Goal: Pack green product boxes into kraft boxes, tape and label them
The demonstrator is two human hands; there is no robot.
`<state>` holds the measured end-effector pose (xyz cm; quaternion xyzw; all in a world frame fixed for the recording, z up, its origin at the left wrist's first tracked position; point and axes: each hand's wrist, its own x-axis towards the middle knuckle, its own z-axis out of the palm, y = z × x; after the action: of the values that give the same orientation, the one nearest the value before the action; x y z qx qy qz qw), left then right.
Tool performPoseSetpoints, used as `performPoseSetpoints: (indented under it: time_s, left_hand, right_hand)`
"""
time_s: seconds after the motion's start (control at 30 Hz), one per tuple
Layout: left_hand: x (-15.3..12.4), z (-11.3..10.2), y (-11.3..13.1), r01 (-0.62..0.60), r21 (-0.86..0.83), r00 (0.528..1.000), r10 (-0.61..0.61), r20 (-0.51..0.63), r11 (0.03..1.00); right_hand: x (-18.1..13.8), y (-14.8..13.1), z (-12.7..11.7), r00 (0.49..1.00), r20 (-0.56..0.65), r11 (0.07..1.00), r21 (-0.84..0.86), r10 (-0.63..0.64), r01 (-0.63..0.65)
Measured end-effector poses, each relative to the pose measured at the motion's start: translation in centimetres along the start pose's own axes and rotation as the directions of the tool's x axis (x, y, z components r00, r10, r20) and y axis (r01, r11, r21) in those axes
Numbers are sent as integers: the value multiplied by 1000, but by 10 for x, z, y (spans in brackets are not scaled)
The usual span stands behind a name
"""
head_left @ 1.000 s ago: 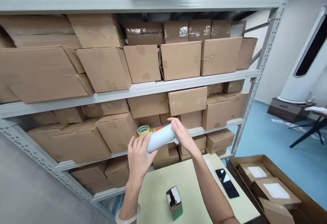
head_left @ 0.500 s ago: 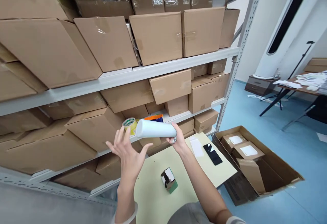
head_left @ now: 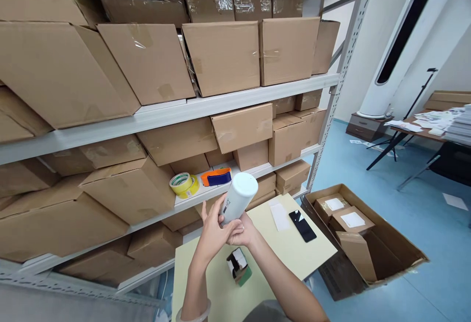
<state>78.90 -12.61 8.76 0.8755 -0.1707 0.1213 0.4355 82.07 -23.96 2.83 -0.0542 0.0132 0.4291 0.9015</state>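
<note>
A pale blue cylindrical bottle (head_left: 239,198) with dark lettering on its side is held above the table, tilted with its flat round end up and to the right. My left hand (head_left: 217,229) wraps round its left side, fingers behind it and thumb across the front. Around its lower end closes my right hand (head_left: 243,231), partly hidden behind the left thumb. Below the hands, a small opened green-and-white box (head_left: 239,266) stands on the pale yellow table (head_left: 206,283). To the right lie a black phone (head_left: 302,226) and a white paper slip (head_left: 280,216).
Metal shelving (head_left: 235,102) full of cardboard boxes (head_left: 221,57) rises in front. Yellow tape rolls (head_left: 188,187) and an orange-and-blue tape dispenser (head_left: 217,177) sit on a lower shelf. Right of the table, a large open carton (head_left: 397,243) holds smaller boxes. Farther off is a paper-covered desk (head_left: 430,131).
The bottle has turned from lying nearly level to steeply tilted and moved lower. My left hand, spread and apart before, has come onto it. The lettering now shows.
</note>
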Motion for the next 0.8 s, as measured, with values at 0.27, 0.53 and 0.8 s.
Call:
performPoseSetpoints:
  time_s: [0.27,0.53,0.8]
  left_hand:
    - [-8,3,-5,11,87,995,-2,-99,996]
    - [-9,-4,-12,-85,398,964,176,-198,914]
    - [-7,2,-21,-88,490,980,164,-115,867]
  right_hand:
    - [5,11,-8,963,-172,844,-529,-209,89]
    - [-18,-24,6,644,-190,537,-744,-741,399]
    - [-60,-53,17,434,-153,352,-832,-888,428]
